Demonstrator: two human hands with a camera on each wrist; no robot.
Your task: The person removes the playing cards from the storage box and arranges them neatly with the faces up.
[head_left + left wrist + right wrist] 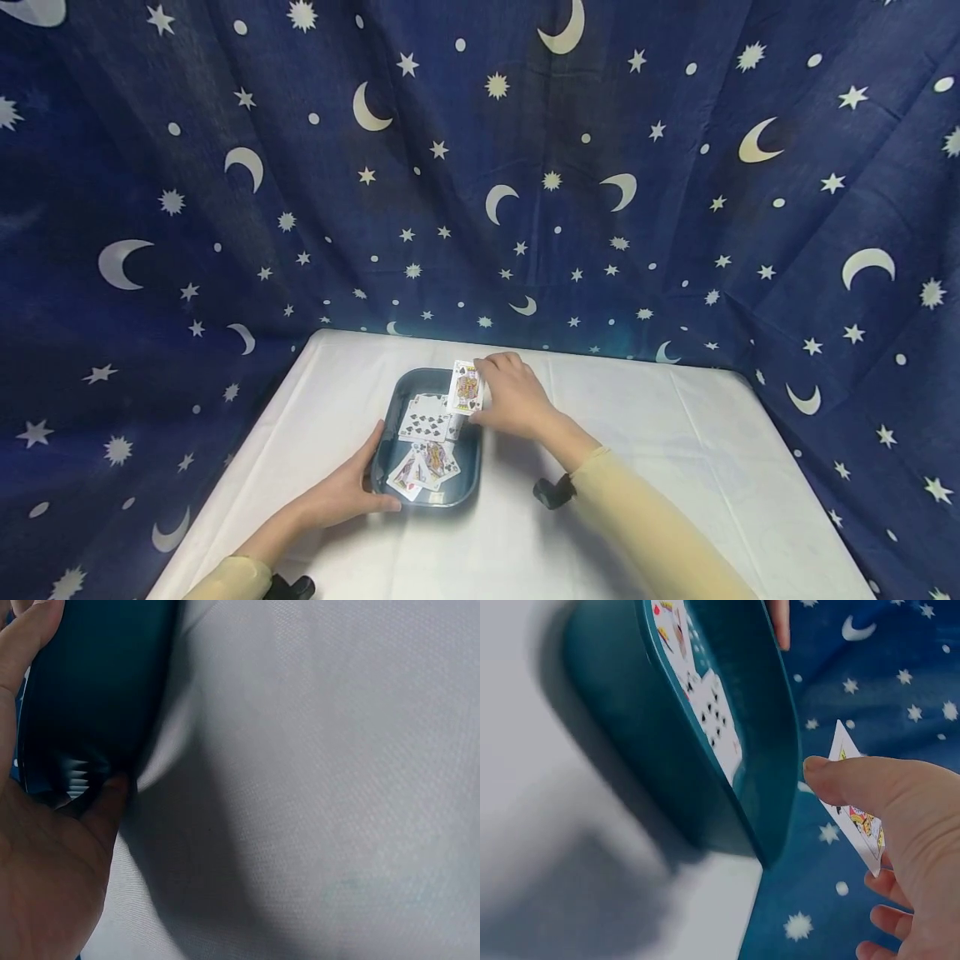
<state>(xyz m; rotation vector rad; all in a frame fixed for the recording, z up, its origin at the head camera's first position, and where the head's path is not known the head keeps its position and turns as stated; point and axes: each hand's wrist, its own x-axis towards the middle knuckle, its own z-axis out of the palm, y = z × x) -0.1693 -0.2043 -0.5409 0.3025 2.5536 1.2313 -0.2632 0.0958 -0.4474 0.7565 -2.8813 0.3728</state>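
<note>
A king of spades playing card (467,390) is pinched by its right edge between the thumb and fingers of my right hand (517,398). It is held face up above the upper right part of a dark blue-green tray (469,467). In the right wrist view the card (864,825) stands slantwise behind the thumb. My left hand (341,492) grips the tray's left side, thumb at the near left corner and fingers along the side. Inside the tray lie a spade number card (426,425) on others, and nearer me several overlapping face cards (438,460).
A white cloth (637,433) covers the table under the tray. Behind it and at both sides hangs a dark blue curtain (450,208) with moons and stars. A black strap mount (553,492) sits at my right wrist, another (292,588) at the left.
</note>
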